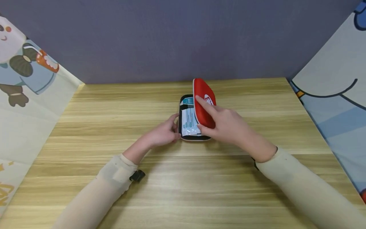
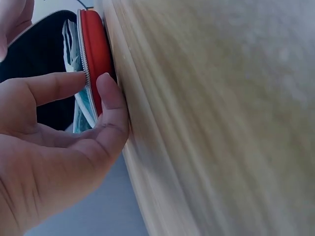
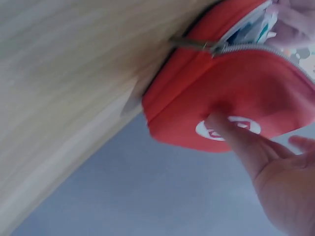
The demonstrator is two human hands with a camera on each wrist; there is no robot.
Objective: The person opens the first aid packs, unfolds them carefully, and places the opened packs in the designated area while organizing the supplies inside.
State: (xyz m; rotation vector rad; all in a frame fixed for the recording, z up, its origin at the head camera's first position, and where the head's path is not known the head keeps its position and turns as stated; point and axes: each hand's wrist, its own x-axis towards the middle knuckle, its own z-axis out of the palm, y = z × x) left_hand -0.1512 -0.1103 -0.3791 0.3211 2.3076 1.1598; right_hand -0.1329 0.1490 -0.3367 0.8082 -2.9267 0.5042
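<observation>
A red first-aid kit (image 1: 205, 119) with a zippered rim lies on the wooden table, its lid (image 3: 182, 125) raised partway and leaning to the right. Inside the black-lined base, a white packet (image 1: 189, 122) with teal print and a teal packet (image 1: 187, 101) show. My left hand (image 1: 165, 131) holds the base's left side, one fingertip at the zipper (image 2: 84, 59) and another digit against the red wall. The right hand (image 1: 228, 122) grips the lid, its index finger stretched over the outer face by the white oval logo (image 3: 204, 129) and its thumb at the near edge.
Wood-grain table (image 1: 183, 190) runs under both forearms. Behind it rises a plain grey-purple panel (image 1: 171, 41). Cartoon-printed sheets stand along the left side (image 1: 34, 79) and right side (image 1: 328, 82). A metal zipper pull (image 3: 194, 44) hangs out from the kit's edge.
</observation>
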